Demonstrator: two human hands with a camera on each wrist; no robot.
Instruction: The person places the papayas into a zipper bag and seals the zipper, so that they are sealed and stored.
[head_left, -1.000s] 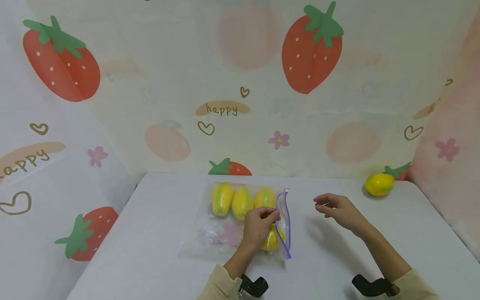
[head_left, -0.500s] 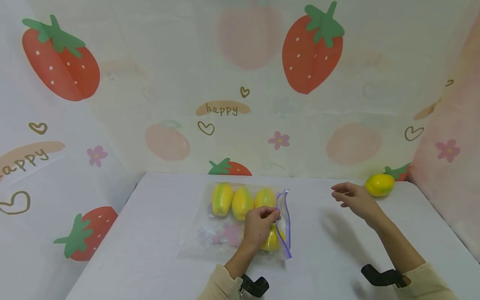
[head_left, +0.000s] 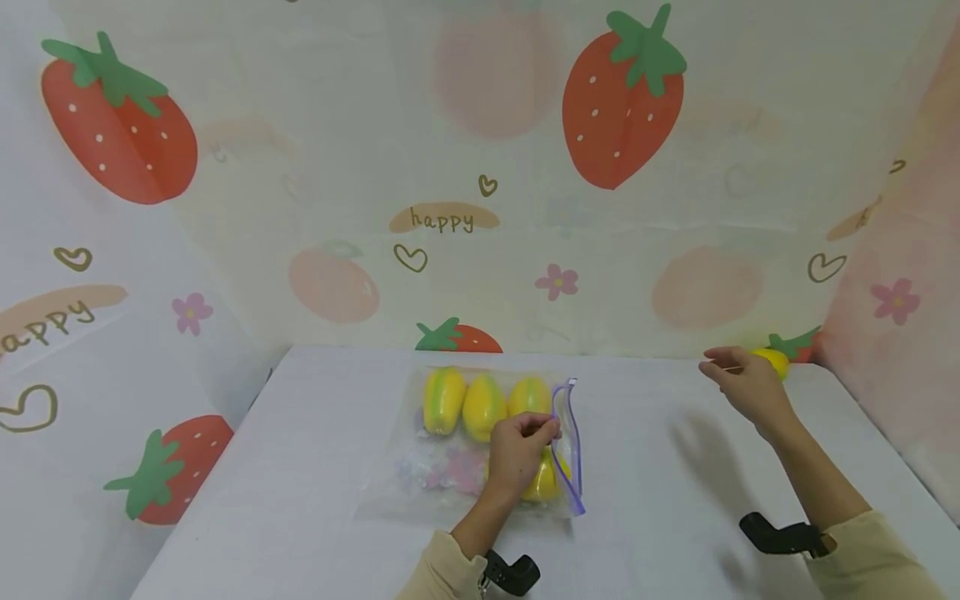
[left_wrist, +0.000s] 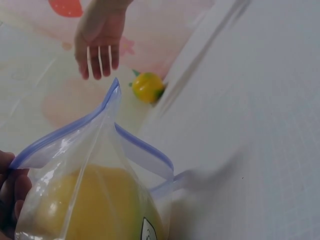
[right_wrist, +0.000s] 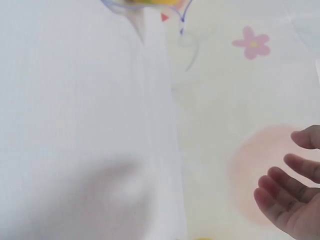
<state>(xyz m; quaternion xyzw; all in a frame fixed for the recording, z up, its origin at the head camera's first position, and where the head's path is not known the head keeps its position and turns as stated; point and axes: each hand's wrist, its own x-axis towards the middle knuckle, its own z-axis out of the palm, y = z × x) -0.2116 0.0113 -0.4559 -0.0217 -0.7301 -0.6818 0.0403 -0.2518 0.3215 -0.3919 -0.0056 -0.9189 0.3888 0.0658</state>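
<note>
A clear zip bag (head_left: 390,492) with a purple zip edge lies on the white table, several yellow fruits (head_left: 484,408) with green streaks inside it. My left hand (head_left: 517,454) pinches the bag's rim by the mouth, which gapes in the left wrist view around a yellow fruit (left_wrist: 100,205). My right hand (head_left: 753,392) is raised over the table's far right, fingers loosely extended and holding nothing. Behind it in the head view is a lone yellow-green fruit (head_left: 774,362), partly hidden by the hand. The left wrist view shows this fruit (left_wrist: 148,87) apart from the fingers.
The white table (head_left: 300,467) ends at a cloth backdrop (head_left: 480,292) printed with strawberries, hearts and flowers. More printed cloth stands at the left and right sides. A black wrist camera (head_left: 783,535) sits on the right wrist, another camera (head_left: 512,573) on the left.
My right hand has moved right and farther back, so that it now overlaps the lone fruit in the head view. The left hand and the bag have stayed in place.
</note>
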